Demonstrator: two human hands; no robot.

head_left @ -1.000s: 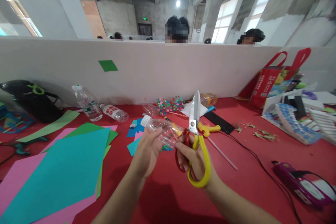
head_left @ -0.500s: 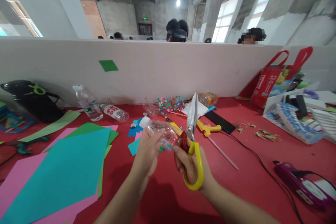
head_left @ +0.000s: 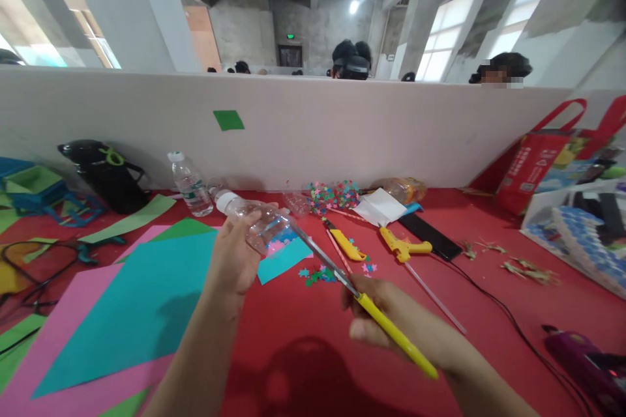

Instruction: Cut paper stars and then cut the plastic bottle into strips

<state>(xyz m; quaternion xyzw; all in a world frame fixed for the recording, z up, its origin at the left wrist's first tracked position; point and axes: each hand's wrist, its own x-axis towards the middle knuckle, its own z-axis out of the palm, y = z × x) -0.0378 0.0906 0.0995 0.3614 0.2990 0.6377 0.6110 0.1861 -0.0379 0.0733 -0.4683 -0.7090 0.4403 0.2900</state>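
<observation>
My left hand point(head_left: 238, 251) is closed around a clear plastic bottle point(head_left: 267, 225) with a white cap, tilted with the cap to the upper left. In my right hand point(head_left: 386, 316) is a pair of scissors point(head_left: 386, 324) with yellow handles, seen edge-on. Their blades point up and left, the tips at the bottle's right end; whether they touch it I cannot tell. Below the bottle lies a piece of blue paper point(head_left: 283, 260). Star-shaped sequins point(head_left: 320, 275) are scattered beside it, near a yellow utility knife point(head_left: 348, 244).
Coloured paper sheets point(head_left: 132, 313) cover the left side. A yellow glue gun point(head_left: 403, 246) lies right of centre, its cord trailing right. Along the white partition point(head_left: 293, 137) stand a water bottle point(head_left: 190, 189), a black kettle point(head_left: 105, 176) and a red bag point(head_left: 533, 163). Several people sit beyond.
My left hand has moved the bottle left and up. The scissors have swung from upright to slanting, tips now toward the bottle's end. The view has shifted left.
</observation>
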